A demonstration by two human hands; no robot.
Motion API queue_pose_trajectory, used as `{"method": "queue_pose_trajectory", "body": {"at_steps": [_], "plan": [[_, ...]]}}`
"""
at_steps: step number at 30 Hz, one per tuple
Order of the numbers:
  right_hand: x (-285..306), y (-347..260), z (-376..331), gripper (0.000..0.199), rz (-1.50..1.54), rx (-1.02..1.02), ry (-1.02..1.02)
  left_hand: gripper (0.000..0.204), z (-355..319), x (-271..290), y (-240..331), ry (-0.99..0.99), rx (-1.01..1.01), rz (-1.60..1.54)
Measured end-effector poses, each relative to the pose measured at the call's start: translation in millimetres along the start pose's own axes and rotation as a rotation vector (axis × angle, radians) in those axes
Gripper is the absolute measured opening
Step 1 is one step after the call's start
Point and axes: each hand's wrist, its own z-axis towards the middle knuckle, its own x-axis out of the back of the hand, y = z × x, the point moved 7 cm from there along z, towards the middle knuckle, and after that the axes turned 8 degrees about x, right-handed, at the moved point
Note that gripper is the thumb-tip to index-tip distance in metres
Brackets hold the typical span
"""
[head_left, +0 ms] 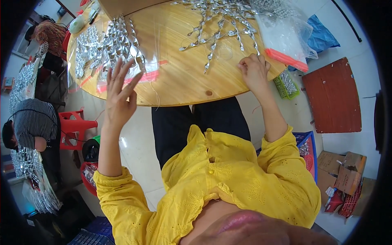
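Note:
My left hand (119,100) is raised at the table's near left edge. Its fingers are stretched and spread, with nothing visible held. Just beyond the fingertips lie twisted silver strands (118,38) on clear plastic bags with pink-red strips (149,76). My right hand (256,73) rests at the table's near right edge, fingers curled and pressed together; whatever they may hold is too small to make out. One strand in a spread of silver twisted strands (214,34) ends close to its fingertips. A thin loop of clear line (224,52) lies left of that hand.
The round wooden table (179,87) has a cardboard box (126,6) at its far side. Clear bags (281,36) lie at the right. Below stand a green basket (287,85), a blue crate (312,157) and a red-brown stool (332,96). Two people work at the left near red stools (75,122).

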Motion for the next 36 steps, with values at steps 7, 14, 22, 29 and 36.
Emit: {"method": "queue_pose_trajectory", "body": {"at_steps": [7, 14, 22, 29, 36], "plan": [[23.5, 13.6, 6.6, 0.01, 0.801, -0.103, 0.073, 0.042, -5.9, -15.2, 28.0, -0.102, -0.011, -0.141], [37.8, 14.3, 15.9, 0.013, 0.636, -0.043, 0.065, 0.038, -8.2, -32.0, 50.6, -0.154, -0.05, -0.256], [-2.8, -2.4, -1.7, 0.011, 0.15, 0.048, 0.026, 0.033, -18.2, -44.7, 67.5, -0.24, -0.067, -0.339], [-0.8, -15.6, 2.0, 0.013, 0.012, 0.221, 0.07, 0.033, -14.5, -42.8, 68.0, -0.233, -0.053, -0.355], [92.6, 9.5, 53.9, 0.012, 1.063, -0.005, 0.327, 0.033, -11.1, -43.8, 64.8, -0.223, -0.038, -0.363]]}}
